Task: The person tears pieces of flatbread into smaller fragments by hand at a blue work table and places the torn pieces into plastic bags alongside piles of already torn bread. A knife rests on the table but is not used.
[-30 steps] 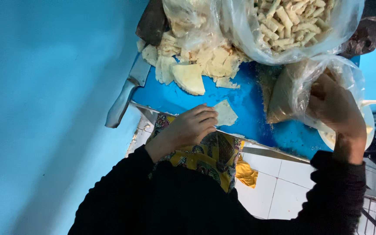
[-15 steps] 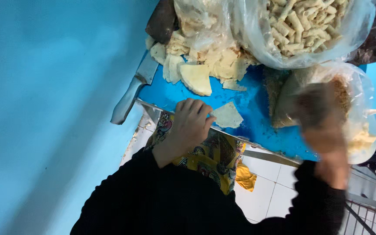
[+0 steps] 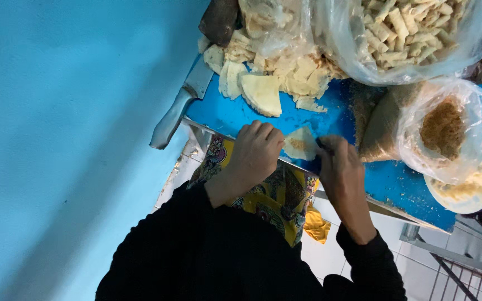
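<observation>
A small pale pastry sheet (image 3: 301, 144) lies at the near edge of the blue table (image 3: 235, 114), with a dab of brown filling on it. My left hand (image 3: 254, 154) curls over the sheet's left side, fingertips on it. On the sheet's right edge rests my right hand (image 3: 337, 170), fingers pinched together there. A clear bag of brown crumbly filling (image 3: 443, 129) stands open just right of my right hand.
A heap of cut pastry sheets (image 3: 269, 78) lies beyond my hands, with a metal-handled knife (image 3: 177, 109) at the table's left edge. A large clear bag of rolled pieces (image 3: 408, 28) sits at the back. A white plate (image 3: 465, 196) is at right. Yellow patterned cloth (image 3: 274, 195) covers my lap.
My right hand came back from the filling bag to the pastry sheet, and brown filling now lies on the sheet. My left hand stayed on the sheet.
</observation>
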### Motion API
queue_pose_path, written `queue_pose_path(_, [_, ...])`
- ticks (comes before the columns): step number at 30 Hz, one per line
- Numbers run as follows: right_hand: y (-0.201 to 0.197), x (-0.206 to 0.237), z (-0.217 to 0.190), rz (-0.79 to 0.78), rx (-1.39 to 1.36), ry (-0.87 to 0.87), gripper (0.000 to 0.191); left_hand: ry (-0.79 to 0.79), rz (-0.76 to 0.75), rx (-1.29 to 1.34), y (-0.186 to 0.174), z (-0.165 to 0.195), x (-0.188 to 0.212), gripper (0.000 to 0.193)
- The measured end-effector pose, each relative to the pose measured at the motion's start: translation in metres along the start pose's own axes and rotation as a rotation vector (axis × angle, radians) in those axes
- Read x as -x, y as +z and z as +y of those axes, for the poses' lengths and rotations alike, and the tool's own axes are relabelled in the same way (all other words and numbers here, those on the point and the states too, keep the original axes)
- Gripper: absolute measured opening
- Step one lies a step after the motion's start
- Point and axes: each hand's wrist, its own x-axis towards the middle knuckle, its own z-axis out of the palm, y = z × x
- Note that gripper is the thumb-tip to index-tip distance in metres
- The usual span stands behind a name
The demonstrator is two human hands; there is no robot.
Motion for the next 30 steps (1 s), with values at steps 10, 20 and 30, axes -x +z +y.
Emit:
queue_pose_path(10, [0.0, -0.013, 0.003, -0.151, -0.093, 0.144, 0.029, -0.085, -0.089, 0.375, -0.003, 0.017, 0.001, 0.014])
queue_pose_path(20, [-0.013, -0.02, -0.02, -0.191, -0.261, 0.072, 0.028, 0.181, -0.177, 0.2, 0.006, 0.002, 0.002, 0.025])
queue_pose_path(30, [-0.005, -0.032, -0.014, -0.233, -0.162, 0.004, 0.041, 0.287, -0.124, 0.032, 0.017, -0.011, -0.021, 0.016])
